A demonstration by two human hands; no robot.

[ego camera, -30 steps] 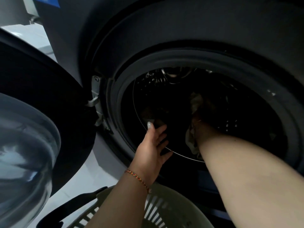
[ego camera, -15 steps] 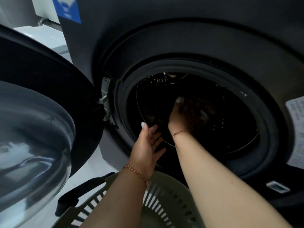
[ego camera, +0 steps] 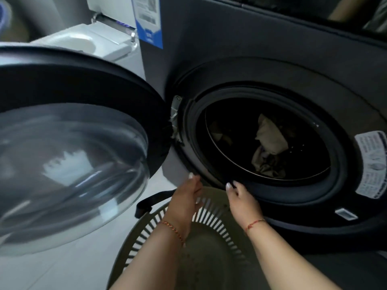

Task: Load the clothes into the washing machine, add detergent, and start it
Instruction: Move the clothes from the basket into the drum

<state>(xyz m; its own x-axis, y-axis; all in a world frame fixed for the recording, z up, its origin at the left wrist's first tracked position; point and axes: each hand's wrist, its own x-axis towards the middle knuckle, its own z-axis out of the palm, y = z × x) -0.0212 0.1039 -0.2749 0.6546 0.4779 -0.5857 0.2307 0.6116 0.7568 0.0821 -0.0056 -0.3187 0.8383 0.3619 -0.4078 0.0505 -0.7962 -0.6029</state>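
Observation:
The dark washing machine [ego camera: 261, 49] stands with its round door [ego camera: 79, 130] swung open to the left. Inside the drum [ego camera: 268, 143] lie pale and dark clothes [ego camera: 270, 141]. My left hand [ego camera: 186, 197] hovers just below the door seal's lower left, fingers loosely apart, holding nothing. My right hand [ego camera: 243, 197] is outside the drum at the seal's bottom rim, fingers spread, also holding nothing. Both hands are above the round slatted laundry basket [ego camera: 150, 231], whose inside looks bare.
A white appliance [ego camera: 88, 40] stands at the back left beside the machine. A blue-and-white label [ego camera: 148, 21] is on the machine's side and a white sticker [ego camera: 372, 164] on its front right. A black strap [ego camera: 152, 201] lies on the pale floor by the basket.
My right hand has come out of the drum, leaving the clothes inside. Both hands dropped back toward the basket, and my view pulled away from the drum.

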